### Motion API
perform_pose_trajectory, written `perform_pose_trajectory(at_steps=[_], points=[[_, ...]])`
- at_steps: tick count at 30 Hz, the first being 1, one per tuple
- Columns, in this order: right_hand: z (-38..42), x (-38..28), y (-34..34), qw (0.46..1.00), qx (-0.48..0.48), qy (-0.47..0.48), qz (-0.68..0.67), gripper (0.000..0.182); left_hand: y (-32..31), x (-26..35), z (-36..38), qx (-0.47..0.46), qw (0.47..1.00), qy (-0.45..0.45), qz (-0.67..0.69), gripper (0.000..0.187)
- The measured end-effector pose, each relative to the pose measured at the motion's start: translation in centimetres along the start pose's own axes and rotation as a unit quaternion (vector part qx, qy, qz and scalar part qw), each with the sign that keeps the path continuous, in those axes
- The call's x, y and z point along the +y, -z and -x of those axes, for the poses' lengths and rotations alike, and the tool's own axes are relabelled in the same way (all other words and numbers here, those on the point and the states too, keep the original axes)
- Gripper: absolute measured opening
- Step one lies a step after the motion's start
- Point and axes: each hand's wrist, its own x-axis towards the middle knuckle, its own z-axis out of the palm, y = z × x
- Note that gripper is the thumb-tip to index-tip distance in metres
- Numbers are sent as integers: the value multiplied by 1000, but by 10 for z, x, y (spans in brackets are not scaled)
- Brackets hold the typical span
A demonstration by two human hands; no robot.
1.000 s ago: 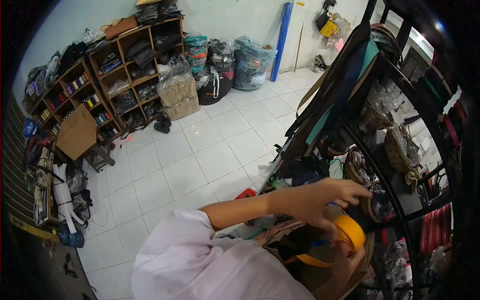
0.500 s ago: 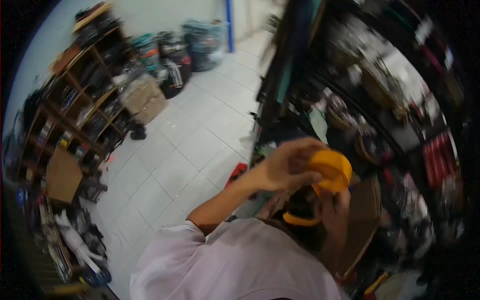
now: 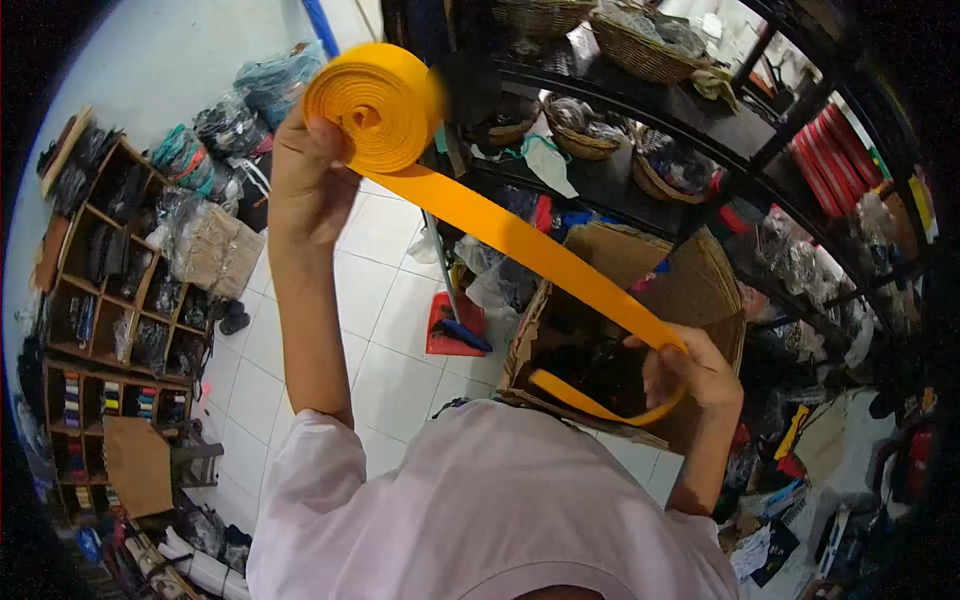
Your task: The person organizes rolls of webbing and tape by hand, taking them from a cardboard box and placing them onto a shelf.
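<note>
My left hand (image 3: 305, 180) grips a thick roll of yellow-orange webbing strap (image 3: 372, 108) from its left side, raised at the upper left of centre. From the roll, a flat length of strap (image 3: 520, 245) stretches taut, down and to the right. My right hand (image 3: 700, 370) is closed around that strap farther along. Past my right fingers, the loose end (image 3: 575, 393) curls back to the left. It hangs over an open cardboard box (image 3: 700, 280) whose inside is dark.
Black shelves with wicker baskets (image 3: 650, 45) and plastic-wrapped goods stand ahead and to the right. A red dustpan (image 3: 455, 325) is on the white tile floor (image 3: 375, 300). To the left are wooden cubbyholes (image 3: 125, 250) and a wrapped bundle (image 3: 215, 245).
My hands have moved apart: the left went up and left with the roll, the right stayed low on the right. A length of strap now spans between them. My view has turned right.
</note>
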Motion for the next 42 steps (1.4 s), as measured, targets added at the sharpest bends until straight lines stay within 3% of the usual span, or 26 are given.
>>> perform_pose_trajectory(at_steps=[2,4,6,8,9,11,12,13,14,16,17,18,19,20,24,28,29,31,32,34,35,37,40,42], points=[[4,-3,9,1000,-12,4,9,41,22,27,-3,-18,998,-47,-27,46],[5,1,23,1000,-22,5,20,41,34,67,2,72,993,-86,-32,45],[-3,16,38,995,-2,41,91,39,54,112,1,161,963,-142,-163,63],[-14,10,34,993,17,13,116,39,91,167,7,182,929,-209,-244,59],[-25,8,25,990,19,17,138,39,81,182,12,197,913,-277,-224,42],[-53,13,-11,991,44,30,122,41,90,203,39,217,883,-286,-302,40],[-73,8,-26,946,0,21,323,54,92,220,56,231,855,-282,-368,38],[-89,11,-54,870,29,119,478,49,56,210,71,240,822,-279,-433,36],[-106,13,-88,759,64,225,608,47,43,207,90,211,797,-232,-516,43],[-140,-18,-164,791,82,374,477,58,0,189,115,117,807,-149,-560,46],[-157,-17,-193,845,-19,424,326,67,-19,168,129,98,846,-94,-515,43],[-169,-9,-207,871,-115,448,167,75,-34,158,139,38,850,-13,-525,42],[-170,1,-207,869,-118,450,169,75,-43,140,146,-8,844,-23,-535,40],[-171,11,-207,894,-148,400,138,77,-41,115,157,0,880,-27,-475,41],[-171,54,-205,947,-259,187,15,83,-26,87,188,3,912,9,-410,44],[-168,74,-206,928,-348,-62,-116,90,-10,79,196,37,938,108,-326,43],[-166,71,-208,928,-349,-61,-116,90,-8,83,194,37,938,107,-327,43],[-153,48,-214,968,-220,95,-71,76,-4,92,189,4,929,113,-353,43],[-143,34,-218,968,-221,96,-70,76,-3,92,187,4,929,111,-353,43],[-124,12,-227,978,-77,190,-25,59,0,92,184,-98,870,128,-466,44],[-123,10,-225,978,-75,192,-25,59,-3,92,184,-108,871,160,-452,46],[-121,7,-214,955,-105,220,168,48,-4,89,183,-130,876,140,-443,46],[-113,25,-200,963,-47,176,200,41,-2,82,185,-144,886,123,-422,45],[-113,25,-206,952,-7,196,235,39,-7,77,186,-125,871,184,-438,48]])
